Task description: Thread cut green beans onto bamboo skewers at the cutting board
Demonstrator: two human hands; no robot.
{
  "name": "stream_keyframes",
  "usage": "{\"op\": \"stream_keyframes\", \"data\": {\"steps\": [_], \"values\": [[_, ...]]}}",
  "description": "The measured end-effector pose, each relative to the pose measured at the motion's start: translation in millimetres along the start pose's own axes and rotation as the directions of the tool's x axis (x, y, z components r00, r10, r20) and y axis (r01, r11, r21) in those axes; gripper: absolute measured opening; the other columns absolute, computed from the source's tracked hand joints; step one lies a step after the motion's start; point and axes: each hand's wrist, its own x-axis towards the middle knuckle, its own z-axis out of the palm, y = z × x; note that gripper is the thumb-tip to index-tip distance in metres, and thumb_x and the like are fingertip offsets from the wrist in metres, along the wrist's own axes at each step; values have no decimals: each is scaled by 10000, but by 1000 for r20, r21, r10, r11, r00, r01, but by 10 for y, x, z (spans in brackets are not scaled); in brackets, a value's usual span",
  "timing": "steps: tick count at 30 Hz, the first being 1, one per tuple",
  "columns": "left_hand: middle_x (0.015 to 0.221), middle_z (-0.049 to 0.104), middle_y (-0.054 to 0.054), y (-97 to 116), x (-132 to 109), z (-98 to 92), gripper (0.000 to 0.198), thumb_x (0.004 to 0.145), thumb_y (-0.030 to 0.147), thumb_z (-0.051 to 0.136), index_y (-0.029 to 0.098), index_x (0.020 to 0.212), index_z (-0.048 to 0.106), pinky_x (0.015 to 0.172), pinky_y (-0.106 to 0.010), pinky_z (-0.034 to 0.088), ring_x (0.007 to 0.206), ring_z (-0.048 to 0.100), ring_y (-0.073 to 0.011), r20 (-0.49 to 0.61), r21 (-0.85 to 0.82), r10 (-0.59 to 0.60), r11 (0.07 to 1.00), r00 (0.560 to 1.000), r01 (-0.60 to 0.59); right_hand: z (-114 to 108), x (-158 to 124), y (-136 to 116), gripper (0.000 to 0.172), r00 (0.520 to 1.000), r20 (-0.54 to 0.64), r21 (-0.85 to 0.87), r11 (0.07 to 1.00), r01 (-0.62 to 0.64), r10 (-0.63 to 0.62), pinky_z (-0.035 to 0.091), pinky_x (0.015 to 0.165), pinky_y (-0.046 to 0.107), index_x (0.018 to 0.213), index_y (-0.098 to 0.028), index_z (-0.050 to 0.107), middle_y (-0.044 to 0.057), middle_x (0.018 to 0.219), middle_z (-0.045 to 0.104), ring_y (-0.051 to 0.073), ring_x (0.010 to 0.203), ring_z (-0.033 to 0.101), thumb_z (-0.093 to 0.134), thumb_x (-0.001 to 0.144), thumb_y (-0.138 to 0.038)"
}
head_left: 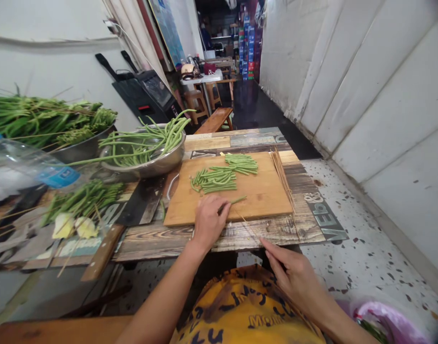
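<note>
At cutting board (pixel 269 191) | left hand (pixel 210 215) pinches bean (pixel 239 198), partly hidden | right hand (pixel 293 267) grips skewer (pixel 249 225), tip indistinct

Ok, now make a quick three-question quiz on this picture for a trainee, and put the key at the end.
1. What is the right hand holding? A) a knife B) a thin stick C) a bottle
2. True or false: the metal bowl nearest the cutting board holds long green beans.
3. Fill in: as seen in the picture, the bundle of sticks lies along the ____ side of the cutting board.

Key: 1. B; 2. true; 3. right
</note>
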Motion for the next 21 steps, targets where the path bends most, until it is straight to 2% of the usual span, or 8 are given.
{"op": "stream_keyframes", "data": {"steps": [5, 9, 21], "values": [[814, 634, -40, -11, 0, 14, 162, 866, 264, 506, 183, 823, 639, 771, -310, 421, 822, 552, -170, -6, -4, 5, 1000, 1000, -5, 20, 26, 0, 391, 1000, -10, 10, 1000, 4, -4, 509, 874, 292, 1259, -231, 551, 51, 1057, 695, 181, 959, 657, 418, 896, -174], [800, 635, -35, -15, 2, 17, 144, 857, 254, 523, 182, 813, 640, 765, -314, 412, 808, 548, -169, -10, -5, 15, 1000, 1000, -16, 27, 33, -7, 372, 1000, -15, -2, 1000, 8, -8, 512, 870, 304, 1234, -183, 572, 73, 1011, 708, 177, 909, 670, 409, 900, -165], [804, 630, -36, -22, 12, 6, 133, 855, 246, 522, 182, 815, 631, 768, -319, 399, 810, 544, -173, 8, -5, 32, 999, 999, -32, 27, 41, -45, 371, 1000, -7, -33, 999, 17, -17, 494, 875, 248, 1221, -130, 577, 85, 1029, 702, 155, 935, 662, 391, 900, -151]]}}
